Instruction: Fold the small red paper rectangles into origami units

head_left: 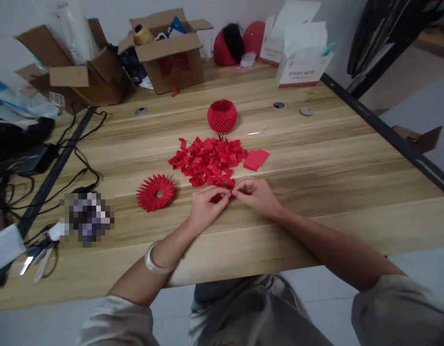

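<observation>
My left hand [207, 204] and my right hand [256, 194] meet fingertip to fingertip over the table, both pinching one small red paper piece [232, 192]. Its exact fold is mostly hidden by my fingers. Just beyond them lies a loose heap of red folded paper pieces [210, 158]. A few flat red paper sheets [256, 159] lie at the heap's right side. To the left of my left hand rests a spiky red paper ring [149, 194] with a hole in its middle. Behind the heap stands a round red bowl made of folded paper [222, 117].
Open cardboard boxes [180, 67] stand along the back, beside a red helmet-like object [225, 48] and white sticky note boxes [301, 69]. Black cables [88, 168] and keys [44, 254] lie at the left, near a blurred patch. The table's front edge is close to my body.
</observation>
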Action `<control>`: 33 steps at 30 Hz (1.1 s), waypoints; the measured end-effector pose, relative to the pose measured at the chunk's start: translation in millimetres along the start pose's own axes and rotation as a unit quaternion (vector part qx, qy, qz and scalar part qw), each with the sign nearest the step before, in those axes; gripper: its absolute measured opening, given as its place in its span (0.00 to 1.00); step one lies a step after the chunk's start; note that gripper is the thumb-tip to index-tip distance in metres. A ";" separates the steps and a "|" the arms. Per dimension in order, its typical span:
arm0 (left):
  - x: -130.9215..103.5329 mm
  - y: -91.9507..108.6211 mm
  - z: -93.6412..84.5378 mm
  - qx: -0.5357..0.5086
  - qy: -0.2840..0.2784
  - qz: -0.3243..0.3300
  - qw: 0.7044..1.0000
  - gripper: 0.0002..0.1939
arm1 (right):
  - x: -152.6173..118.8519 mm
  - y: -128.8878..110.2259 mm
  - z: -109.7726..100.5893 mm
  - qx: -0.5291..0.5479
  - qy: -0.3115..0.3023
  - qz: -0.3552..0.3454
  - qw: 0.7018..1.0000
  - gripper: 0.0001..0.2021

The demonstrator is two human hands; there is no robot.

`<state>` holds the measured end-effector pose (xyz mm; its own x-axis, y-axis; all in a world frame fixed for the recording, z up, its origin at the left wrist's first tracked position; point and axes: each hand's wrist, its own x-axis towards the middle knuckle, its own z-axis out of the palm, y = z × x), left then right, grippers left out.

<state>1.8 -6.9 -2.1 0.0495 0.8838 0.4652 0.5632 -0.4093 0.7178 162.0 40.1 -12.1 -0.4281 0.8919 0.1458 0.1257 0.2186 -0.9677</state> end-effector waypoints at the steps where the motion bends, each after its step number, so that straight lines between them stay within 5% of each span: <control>1: -0.8 0.7 0.8 -0.002 -0.001 -0.012 1.000 0.03 | -1.3 -0.9 0.9 -0.040 0.025 -0.023 0.999 0.04; 8: -4.6 0.4 6.7 -0.081 0.009 -0.110 0.991 0.02 | -7.9 -3.4 5.6 -0.162 0.061 -0.121 0.977 0.03; 19: -0.5 -3.5 8.5 -0.216 0.067 -0.203 0.953 0.10 | -11.4 4.2 9.0 -0.165 0.029 -0.220 0.961 0.08; 33: 3.9 -9.3 6.7 -0.349 0.038 -0.275 0.895 0.11 | -9.3 6.3 5.3 -0.180 0.049 -0.235 0.954 0.08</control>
<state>2.3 1.9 -10.5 -0.1479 0.9881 -0.0430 -0.1692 0.0176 0.9854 162.0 31.1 -20.7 -0.4290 0.6907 0.5822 0.2468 0.7096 -0.6599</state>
